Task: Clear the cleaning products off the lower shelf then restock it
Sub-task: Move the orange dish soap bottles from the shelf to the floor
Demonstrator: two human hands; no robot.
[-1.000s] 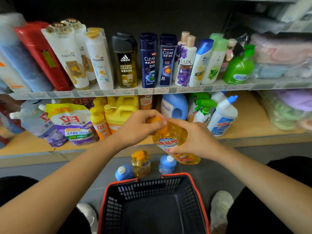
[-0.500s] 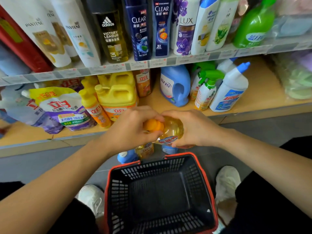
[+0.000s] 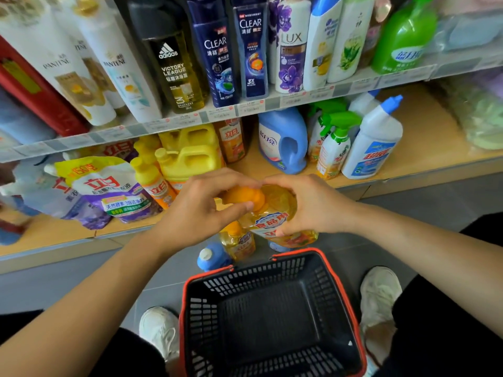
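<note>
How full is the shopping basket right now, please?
Empty: the basket shows only its bare black floor; the detergent bottle is held outside it.

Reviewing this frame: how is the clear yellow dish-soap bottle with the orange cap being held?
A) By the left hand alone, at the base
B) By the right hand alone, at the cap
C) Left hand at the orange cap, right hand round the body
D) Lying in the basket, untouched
C: the left hand curls over the orange cap while the right hand wraps the clear yellow bottle, above the black plastic basket with a red rim.
</note>
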